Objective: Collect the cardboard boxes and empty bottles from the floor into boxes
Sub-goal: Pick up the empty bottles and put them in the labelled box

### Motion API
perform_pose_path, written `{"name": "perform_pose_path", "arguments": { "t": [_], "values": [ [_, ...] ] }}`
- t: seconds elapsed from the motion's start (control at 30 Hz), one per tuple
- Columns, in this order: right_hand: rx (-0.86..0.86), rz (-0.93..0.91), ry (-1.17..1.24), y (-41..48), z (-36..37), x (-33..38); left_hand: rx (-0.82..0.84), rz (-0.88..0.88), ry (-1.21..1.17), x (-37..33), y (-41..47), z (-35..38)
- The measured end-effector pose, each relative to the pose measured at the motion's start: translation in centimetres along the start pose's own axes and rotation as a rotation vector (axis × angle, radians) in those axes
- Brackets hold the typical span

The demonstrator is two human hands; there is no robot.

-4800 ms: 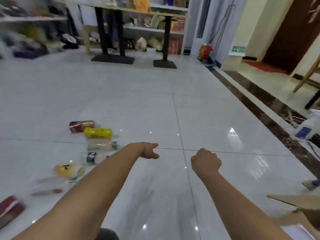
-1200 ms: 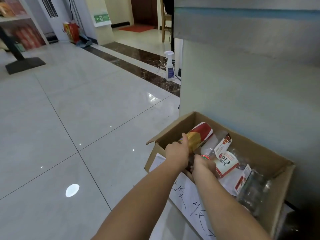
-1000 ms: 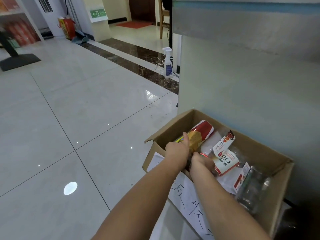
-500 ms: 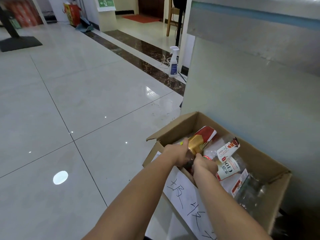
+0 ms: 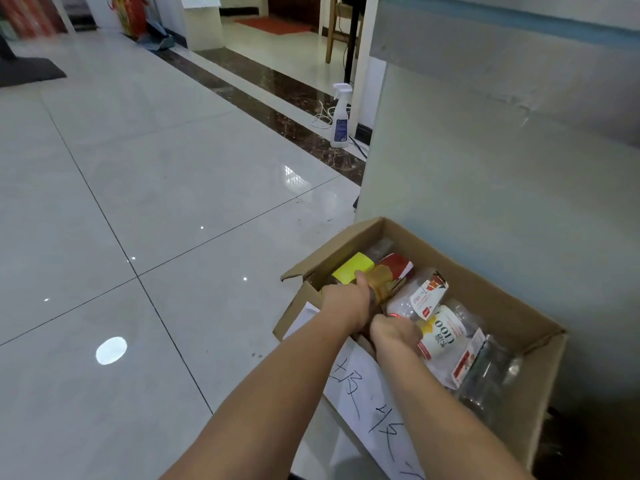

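Down in the lower right of the frame, against the foot of a pale counter [image 5: 502, 168], an open cardboard box [image 5: 485, 289] on the tiled floor [image 5: 173, 202], with several bottles heaped on their sides inside. Left hand [image 5: 344, 301] over its near left corner, thumb laid along a yellow-labelled bottle [image 5: 351, 270], other fingers curled under and mostly hidden, apparently gripping it. Touching that one, a red-and-gold bottle [image 5: 391, 271]. Right hand [image 5: 394, 332] knuckles-up just beside the left, fingers curled down among the bottles next to a white-and-orange labelled bottle [image 5: 443, 332]; cannot tell whether pinching anything. Likely step: settling the yellow-labelled bottle into the heap. Possible trouble: round, light bottles lying high near the low front wall, so a release on top of the pile could mean a roll back onto the floor. Hard pressing could buckle the loose flap at the left corner or shove the box along the smooth tiles. Forearms close above a handwritten paper sheet [image 5: 363, 386] on the front wall, easy to scuff or tear. Further off, at upper middle, an upright spray bottle [image 5: 340, 117] by the counter's corner. At the top, chair legs [image 5: 330, 36] and a red mat [image 5: 273, 26], and at upper left a dark table base [image 5: 27, 72]. Close behind the box, only the counter, limiting room on the far side.
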State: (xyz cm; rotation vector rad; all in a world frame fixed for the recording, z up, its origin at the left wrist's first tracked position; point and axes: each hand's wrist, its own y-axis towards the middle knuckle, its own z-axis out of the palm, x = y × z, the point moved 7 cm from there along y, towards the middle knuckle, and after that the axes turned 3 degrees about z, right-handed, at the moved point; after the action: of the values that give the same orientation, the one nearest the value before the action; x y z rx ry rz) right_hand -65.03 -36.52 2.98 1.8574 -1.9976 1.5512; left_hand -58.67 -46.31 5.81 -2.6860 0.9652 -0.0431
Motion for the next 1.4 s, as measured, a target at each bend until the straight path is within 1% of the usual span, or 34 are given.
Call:
{"name": "perform_pose_path", "arguments": {
  "t": [0.17,0.3,0.4,0.47,0.53,0.63,0.73,0.8,0.87,0.9,0.93,0.97,1.0,1.03,1.07,1.13,1.2,1.3,1.4],
  "values": [
    [-0.158,-0.019,-0.067,0.6,-2.7,0.9,0.041,0.038,-0.043,-0.1,0.3,0.4],
    [-0.057,0.017,-0.142,0.4,-0.8,0.5,0.084,0.073,-0.061,0.0,0.0,0.3],
    [0.014,0.047,-0.125,1.1,0.4,0.3,0.069,0.078,-0.057,-0.1,0.1,0.0],
    [0.054,0.040,-0.178,1.2,0.6,0.7,0.064,0.067,-0.059,0.0,0.2,0.3],
    [0.085,0.021,-0.281,1.5,0.7,0.8,0.073,0.058,-0.038,-0.1,0.4,0.6],
    [0.149,-0.098,-0.529,1.1,0.9,1.5,0.088,0.033,0.033,0.1,0.2,0.6],
    [0.272,-0.159,-0.749,0.4,1.4,2.4,0.057,0.002,0.052,0.9,-0.4,-0.1],
    [0.331,-0.196,-0.891,-1.5,0.7,3.8,-0.037,0.009,0.028,2.1,-0.9,-1.1],
    [0.329,-0.256,-0.967,-2.5,0.0,5.9,-0.185,0.053,0.023,4.2,-1.9,-2.8],
    [0.273,-0.273,-1.001,-3.3,-0.4,7.1,-0.241,0.087,0.045,5.6,-2.7,-3.8],
    [0.148,-0.322,-1.064,-4.1,-0.6,8.6,-0.271,0.110,0.072,7.5,-3.5,-4.8],
    [0.005,-0.420,-1.157,-5.5,-0.5,10.5,-0.281,0.103,0.089,10.0,-4.6,-5.8],
    [-0.115,-0.546,-1.237,-7.4,0.4,12.5,-0.278,0.056,0.092,13.0,-5.8,-6.7],
    [-0.187,-0.667,-1.269,-9.8,1.8,14.0,-0.267,-0.022,0.081,16.5,-7.4,-7.2],
    [-0.219,-0.768,-1.275,-12.3,3.9,15.1,-0.247,-0.116,0.061,20.3,-9.4,-7.5],
    [-0.186,-0.906,-1.255,-17.1,9.3,15.8,-0.180,-0.300,0.044,28.1,-14.6,-6.8],
    [-0.070,-0.983,-1.199,-21.7,15.9,14.4,-0.096,-0.453,0.044,35.4,-21.2,-5.0],
    [0.125,-1.096,-1.135,-29.0,26.0,9.0,0.014,-0.664,0.019,44.9,-32.8,-0.5],
    [0.350,-1.166,-1.147,-36.3,35.8,1.0,0.093,-0.864,-0.035,52.4,-45.0,5.5]
  ]
}}
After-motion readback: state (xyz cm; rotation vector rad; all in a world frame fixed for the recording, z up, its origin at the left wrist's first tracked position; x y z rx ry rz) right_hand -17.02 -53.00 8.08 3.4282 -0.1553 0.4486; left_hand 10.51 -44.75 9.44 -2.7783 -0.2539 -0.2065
